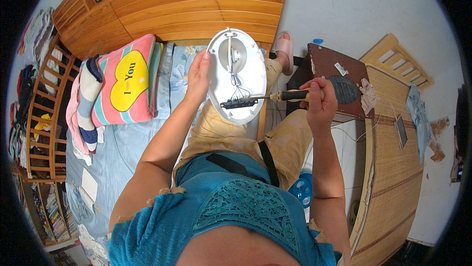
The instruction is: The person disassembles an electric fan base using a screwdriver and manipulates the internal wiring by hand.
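Wooden headboard (206, 6), pale wall (364, 5), blue bedsheet (115, 145), white casing (252, 75)

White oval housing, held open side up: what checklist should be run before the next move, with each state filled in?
1. Left hand holding the rim of the white oval housing: ok.
2. Right hand gripping the screwdriver by its handle: ok.
3. Shaft pointed at the black strip: ok.
4. Tip seated in a screw: cannot tell, too small.
5. Every thin wire firmly attached: cannot tell.
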Demonstrator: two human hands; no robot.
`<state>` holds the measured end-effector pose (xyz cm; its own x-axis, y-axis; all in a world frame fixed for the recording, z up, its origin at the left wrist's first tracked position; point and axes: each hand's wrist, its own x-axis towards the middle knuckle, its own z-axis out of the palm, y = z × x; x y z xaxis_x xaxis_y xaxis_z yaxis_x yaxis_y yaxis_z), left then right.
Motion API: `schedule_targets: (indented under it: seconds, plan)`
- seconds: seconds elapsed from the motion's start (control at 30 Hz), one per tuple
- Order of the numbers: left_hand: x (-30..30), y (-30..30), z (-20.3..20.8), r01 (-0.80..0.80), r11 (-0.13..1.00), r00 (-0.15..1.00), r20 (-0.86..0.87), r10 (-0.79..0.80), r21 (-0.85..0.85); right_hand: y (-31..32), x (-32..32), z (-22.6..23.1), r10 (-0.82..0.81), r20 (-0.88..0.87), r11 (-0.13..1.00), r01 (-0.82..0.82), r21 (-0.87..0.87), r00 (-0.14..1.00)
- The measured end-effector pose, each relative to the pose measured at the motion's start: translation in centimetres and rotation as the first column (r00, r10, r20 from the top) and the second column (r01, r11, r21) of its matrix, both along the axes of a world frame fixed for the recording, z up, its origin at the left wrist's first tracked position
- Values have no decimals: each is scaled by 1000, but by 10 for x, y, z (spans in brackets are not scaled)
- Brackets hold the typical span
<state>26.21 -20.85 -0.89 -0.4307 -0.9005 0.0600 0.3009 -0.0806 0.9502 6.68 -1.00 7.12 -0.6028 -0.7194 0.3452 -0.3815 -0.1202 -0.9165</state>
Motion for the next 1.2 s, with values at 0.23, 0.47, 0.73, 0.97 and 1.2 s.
schedule_targets:
  seconds: [0.23,0.47,0.73,0.97,1.2]
  plan:
    - [1,0,-2,-14,1000,1000,9,14,-22,-4,7,-2,-3,19,1000,2,7,1000]
    - [2,1,-1,-8,1000,1000,20,9,-13,-6,7,-6,4,-1,1000,-4,-3,1000]
    - [4,1,-1,-6,999,999,40,7,-32,-4,10,-2,-3,25,1000,4,-10,1000]
    - [4,1,1,0,1000,999,35,1,-26,-7,17,-3,-9,127,999,14,-38,992]
    - [4,0,-2,-4,1000,1000,-10,4,23,-8,14,-10,11,54,1000,-10,-20,998]
